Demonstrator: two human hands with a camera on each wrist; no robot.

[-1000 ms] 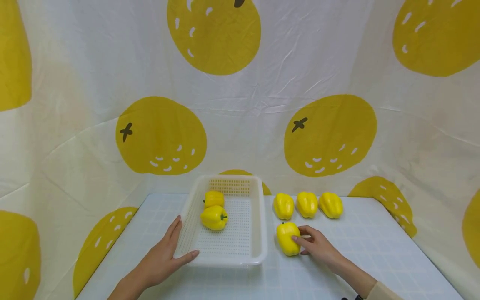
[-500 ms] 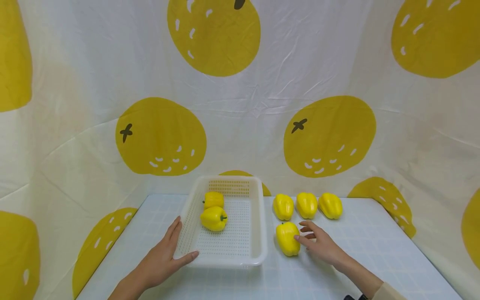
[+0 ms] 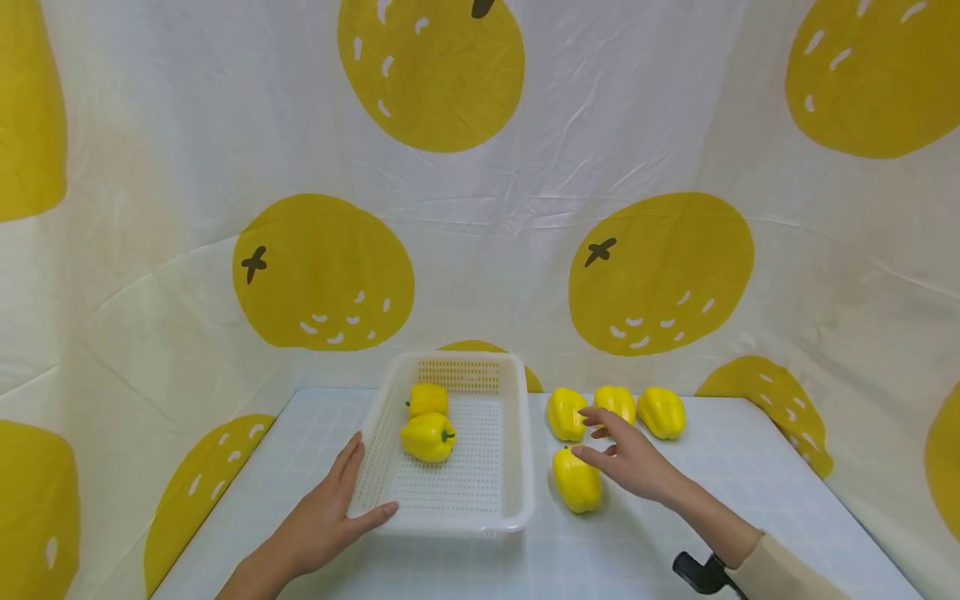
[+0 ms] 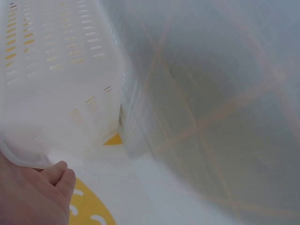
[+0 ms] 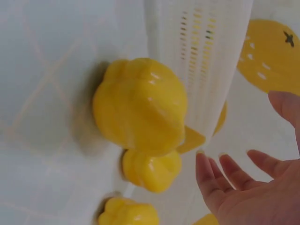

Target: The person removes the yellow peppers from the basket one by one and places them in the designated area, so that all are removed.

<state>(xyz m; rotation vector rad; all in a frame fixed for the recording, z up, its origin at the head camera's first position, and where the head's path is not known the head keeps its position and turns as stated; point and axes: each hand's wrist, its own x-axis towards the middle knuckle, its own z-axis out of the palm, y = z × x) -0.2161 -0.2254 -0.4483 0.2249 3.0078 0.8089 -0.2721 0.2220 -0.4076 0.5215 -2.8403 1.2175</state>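
Hovering with fingers spread and relaxed, right hand (image 3: 628, 458) holds nothing. It sits above the lone pepper (image 3: 576, 481), between it and the row of three peppers (image 3: 615, 412) at the back of the table (image 3: 750, 500). Wrist view confirms an open palm, fingers (image 5: 220, 176) clear of the fruit. Left hand (image 3: 330, 508) lies flat against the near left corner of the white basket (image 3: 517, 467), thumb along the front rim, steadying it. Two peppers in basket (image 3: 427, 423) sit toward the far end; the near half is bare. Judgement: a good grasp would wrap the pepper's broad sides, since the glossy skin may slip under a fingertip pinch. Keep the basket braced.
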